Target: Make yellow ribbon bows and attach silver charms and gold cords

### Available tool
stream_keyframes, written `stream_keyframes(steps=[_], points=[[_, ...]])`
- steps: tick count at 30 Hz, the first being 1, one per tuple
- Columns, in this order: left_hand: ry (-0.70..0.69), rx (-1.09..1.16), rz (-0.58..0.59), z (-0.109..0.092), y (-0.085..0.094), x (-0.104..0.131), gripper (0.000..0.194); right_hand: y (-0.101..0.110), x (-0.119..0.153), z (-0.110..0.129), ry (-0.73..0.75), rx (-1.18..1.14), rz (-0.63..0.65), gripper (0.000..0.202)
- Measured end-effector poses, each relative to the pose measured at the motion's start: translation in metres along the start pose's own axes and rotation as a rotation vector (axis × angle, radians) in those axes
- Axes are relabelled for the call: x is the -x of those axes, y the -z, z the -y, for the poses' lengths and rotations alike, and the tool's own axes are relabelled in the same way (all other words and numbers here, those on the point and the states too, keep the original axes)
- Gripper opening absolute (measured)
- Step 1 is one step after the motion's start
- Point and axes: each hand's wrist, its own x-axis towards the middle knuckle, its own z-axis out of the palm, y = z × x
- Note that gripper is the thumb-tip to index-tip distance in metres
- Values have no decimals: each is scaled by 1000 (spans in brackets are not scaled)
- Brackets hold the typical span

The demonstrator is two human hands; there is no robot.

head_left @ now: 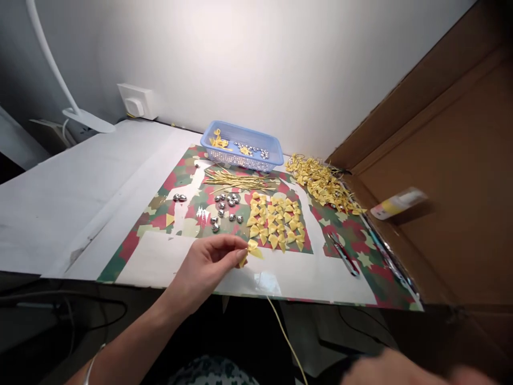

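Over the table's front edge, my left hand (pixel 212 262) pinches a small yellow ribbon bow (pixel 252 250) between thumb and fingertips. My right hand (pixel 393 369) is low at the bottom right, smeared by motion and partly cut off; its fingers do not show clearly. A thin pale-yellow cord (pixel 285 334) runs from the table edge below the bow down out of the picture; I cannot see where its ends go. Rows of similar yellow bows (pixel 276 222) lie just beyond my left hand, with several silver bells (pixel 222 206) to their left.
Behind them lies a bundle of gold ties (pixel 240 182) and a blue basket (pixel 276 160) holding bows and bells. A heap of yellow bows (pixel 320 182) sits at right. Tweezers or snips with red handles (pixel 344 254), a blurred bottle (pixel 396 204) and a cardboard wall (pixel 452 160) flank the right side.
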Motion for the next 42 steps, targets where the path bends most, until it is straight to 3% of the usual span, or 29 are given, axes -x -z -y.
stream_keyframes(steps=[4, 10, 13, 16, 21, 24, 26, 28, 32, 34, 42], points=[[-36, -16, 2, -4, -3, 8, 12, -25, -26, -9, -123, -43, -15, 36], [-65, -110, 62, -6, 0, 11, 17, -48, -58, -26, -174, -131, 155, 40], [-11, -24, 123, -8, 4, 6, 14, -51, -60, -30, -209, -217, 231, 41], [81, 46, 177, -11, 7, 2, 10, -56, -58, -35, -206, -268, 189, 42], [140, -57, 103, -12, 18, 4, 16, -66, -56, -47, -218, -260, 171, 40], [46, -331, -66, -15, 30, 4, 17, -69, -57, -50, -178, -197, 105, 38], [-89, -549, -240, -19, 39, -1, 14, -71, -58, -52, -128, -117, 77, 36], [-232, -692, -322, -22, 47, -9, 15, -73, -59, -54, -42, 7, 60, 33], [-312, -960, -190, -19, 52, -25, 19, -79, -61, -62, 136, 233, 28, 25], [-309, -1033, -186, -14, 51, -29, 15, -82, -61, -65, 188, 302, 0, 24], [-329, -1009, -169, -8, 54, -21, 18, -80, -62, -61, 213, 315, -75, 19]])
